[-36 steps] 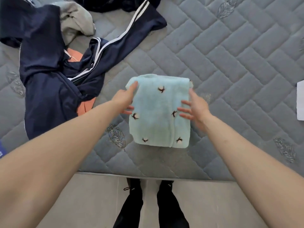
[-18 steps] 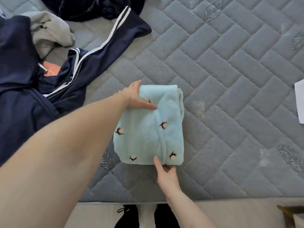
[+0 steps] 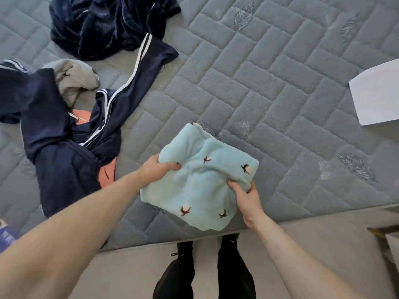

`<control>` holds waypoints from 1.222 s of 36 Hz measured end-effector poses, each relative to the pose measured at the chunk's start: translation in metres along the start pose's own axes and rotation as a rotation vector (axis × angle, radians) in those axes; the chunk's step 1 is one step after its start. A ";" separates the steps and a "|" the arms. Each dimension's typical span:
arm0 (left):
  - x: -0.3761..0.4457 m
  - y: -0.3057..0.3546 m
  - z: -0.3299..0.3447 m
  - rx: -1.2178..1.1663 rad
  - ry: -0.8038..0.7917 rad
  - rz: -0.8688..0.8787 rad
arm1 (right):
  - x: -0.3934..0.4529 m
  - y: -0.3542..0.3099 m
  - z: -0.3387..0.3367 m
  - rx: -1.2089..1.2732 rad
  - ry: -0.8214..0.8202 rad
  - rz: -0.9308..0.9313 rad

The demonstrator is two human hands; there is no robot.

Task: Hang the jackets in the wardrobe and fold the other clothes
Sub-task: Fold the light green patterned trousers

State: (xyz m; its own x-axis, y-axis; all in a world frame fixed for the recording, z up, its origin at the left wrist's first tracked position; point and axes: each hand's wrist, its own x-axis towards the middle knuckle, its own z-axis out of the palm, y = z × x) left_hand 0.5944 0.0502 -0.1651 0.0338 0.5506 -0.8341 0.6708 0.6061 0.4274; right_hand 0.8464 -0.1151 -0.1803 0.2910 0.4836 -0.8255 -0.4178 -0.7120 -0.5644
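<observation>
A folded light-blue fleece garment [image 3: 200, 186] with small dark embroidered motifs is lifted slightly off the grey quilted mattress [image 3: 269, 87], near its front edge. My left hand [image 3: 156, 168] grips its left side, thumb on top. My right hand [image 3: 244, 193] grips its right side, thumb pressed into the fabric. A navy jacket with white stripes [image 3: 64, 130] lies crumpled at the left over an orange garment [image 3: 106, 174]. A grey garment [image 3: 73, 78] and a dark navy velvet garment [image 3: 103, 24] lie further back.
A white sheet of paper [image 3: 377, 93] lies at the mattress's right edge. My black shoes [image 3: 205, 249] stand on the beige floor in front of the bed. A wooden furniture corner [image 3: 386, 231] shows at the lower right.
The blue garment lay flat on the mattress; both hands now grip its sides and it has come up, bunched and turned slightly. My right hand moved from the bottom edge to the right side.
</observation>
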 end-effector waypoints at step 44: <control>-0.555 0.125 0.217 0.249 -0.830 0.952 | -0.609 0.077 -0.247 0.698 0.734 -0.637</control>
State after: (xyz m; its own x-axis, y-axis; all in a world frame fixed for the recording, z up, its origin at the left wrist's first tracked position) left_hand 0.8201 -0.3044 0.2757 0.9614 0.1300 -0.2425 0.2444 0.0011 0.9697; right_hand 0.8500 -0.5904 0.2801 0.9425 0.0811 -0.3243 -0.3310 0.0905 -0.9393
